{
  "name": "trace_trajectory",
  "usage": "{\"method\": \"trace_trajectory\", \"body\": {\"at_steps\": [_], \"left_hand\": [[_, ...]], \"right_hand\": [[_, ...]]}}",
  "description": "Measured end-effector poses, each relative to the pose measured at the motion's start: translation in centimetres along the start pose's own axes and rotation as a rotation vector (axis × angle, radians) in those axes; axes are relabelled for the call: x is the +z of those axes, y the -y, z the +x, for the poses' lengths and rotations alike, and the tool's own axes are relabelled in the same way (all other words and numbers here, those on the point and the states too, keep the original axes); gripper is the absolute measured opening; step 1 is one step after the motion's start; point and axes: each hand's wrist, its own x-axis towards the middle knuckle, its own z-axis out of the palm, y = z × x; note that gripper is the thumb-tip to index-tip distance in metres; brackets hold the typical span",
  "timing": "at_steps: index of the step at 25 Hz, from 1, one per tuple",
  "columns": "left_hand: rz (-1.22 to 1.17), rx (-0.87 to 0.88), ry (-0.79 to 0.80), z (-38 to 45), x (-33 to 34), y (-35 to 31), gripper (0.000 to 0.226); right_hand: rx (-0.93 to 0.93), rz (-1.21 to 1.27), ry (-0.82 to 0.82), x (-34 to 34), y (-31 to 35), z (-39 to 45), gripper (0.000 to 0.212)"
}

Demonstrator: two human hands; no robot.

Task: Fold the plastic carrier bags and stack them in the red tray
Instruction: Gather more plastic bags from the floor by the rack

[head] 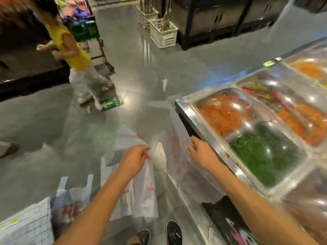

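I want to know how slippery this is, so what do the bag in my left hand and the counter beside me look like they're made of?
The bag looks like thin translucent white plastic film: it crumples, and the floor shows faintly through it under its red print. The counter looks like polished stainless steel, bright and mirror-like along its rim. The left hand pinches the bag.

A food shop: a steel counter point(203, 131) holds trays of prepared food point(224, 112) under clear domed lids, a shopper point(70, 48) passes a trolley point(88, 32) on the polished grey floor point(141, 71), and plastic crates point(163, 33) stand by dark shelving.
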Motion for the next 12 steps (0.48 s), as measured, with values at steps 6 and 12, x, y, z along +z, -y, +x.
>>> {"method": "trace_trajectory", "body": {"at_steps": [6,12], "left_hand": [[0.064,0.329,0.19,-0.6,-2.8,-4.4,0.043],[0.166,0.492,0.405,-4.1,-1.1,-8.7,0.041]], "right_hand": [[0.237,0.236,-0.263,-3.1,0.4,-9.4,0.022],[0.547,0.441,-0.51,-1.0,-0.6,-21.2,0.026]]}}
